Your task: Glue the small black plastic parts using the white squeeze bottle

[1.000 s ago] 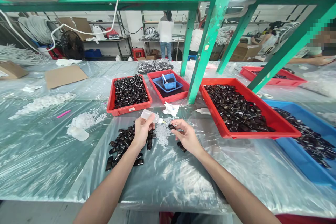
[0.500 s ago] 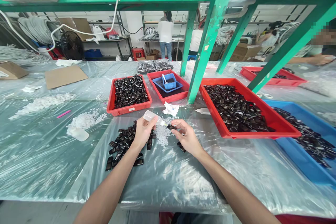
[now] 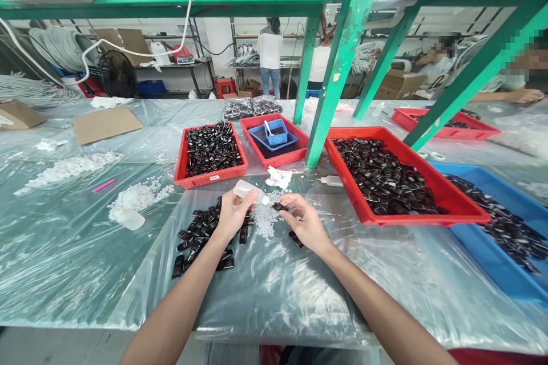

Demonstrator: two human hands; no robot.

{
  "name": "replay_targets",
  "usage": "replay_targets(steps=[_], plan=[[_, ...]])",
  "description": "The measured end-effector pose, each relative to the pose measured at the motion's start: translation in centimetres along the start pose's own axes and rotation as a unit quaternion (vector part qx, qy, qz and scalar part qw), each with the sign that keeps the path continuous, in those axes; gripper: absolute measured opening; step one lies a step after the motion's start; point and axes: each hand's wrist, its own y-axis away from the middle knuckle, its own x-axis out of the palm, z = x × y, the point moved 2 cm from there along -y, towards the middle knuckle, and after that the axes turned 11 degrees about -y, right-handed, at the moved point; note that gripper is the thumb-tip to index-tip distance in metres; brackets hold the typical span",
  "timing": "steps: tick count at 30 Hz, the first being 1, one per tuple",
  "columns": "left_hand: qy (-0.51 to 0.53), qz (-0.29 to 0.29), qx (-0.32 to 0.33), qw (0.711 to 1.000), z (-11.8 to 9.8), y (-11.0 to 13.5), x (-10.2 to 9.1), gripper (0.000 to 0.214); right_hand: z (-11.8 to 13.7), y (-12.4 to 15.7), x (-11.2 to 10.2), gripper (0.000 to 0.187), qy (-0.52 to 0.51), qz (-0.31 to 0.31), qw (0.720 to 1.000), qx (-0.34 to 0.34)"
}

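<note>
My left hand (image 3: 233, 214) is closed around a clear plastic squeeze bottle (image 3: 245, 190), tilted with its thin tip pointing right. Between the thumb and fingers of my right hand (image 3: 303, 219) is a small glossy black plastic piece (image 3: 279, 207). The bottle's tip meets the piece or is very near it; which one I cannot tell. Beneath lie small white bits (image 3: 266, 221) in a loose heap. Left of them spreads a pile of black pieces (image 3: 201, 234), partly behind my left forearm. One single black piece (image 3: 295, 239) lies beside my right wrist.
Red trays of black pieces stand at the left (image 3: 211, 178) and right (image 3: 372, 218); a blue tray (image 3: 479, 251) is farther right. A green post (image 3: 326, 97) rises between trays. A second bottle (image 3: 332, 181), crumpled tissue (image 3: 278, 177) and a pink stick (image 3: 103, 185) lie about.
Both hands, the bottle and the black piece keep almost the same position. In the right background, a person's arm has shifted slightly.
</note>
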Motion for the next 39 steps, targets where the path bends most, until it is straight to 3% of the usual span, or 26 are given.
replay_targets(steps=[15,30,39], plan=[[-0.127,-0.026,0.123,0.984,-1.0,1.6,0.1,0.018,-0.7,-0.1,-0.2,0.02,-0.02,-0.007,1.0,0.011],[-0.093,-0.028,0.095,0.991,-1.3,1.5,0.0,0.018,-0.6,-0.1,-0.3,0.016,-0.025,-0.01,1.0,0.002],[-0.056,-0.033,0.074,0.995,-1.1,1.3,0.1,0.03,-0.4,-0.1,-0.3,0.017,-0.034,-0.008,0.999,-0.002]])
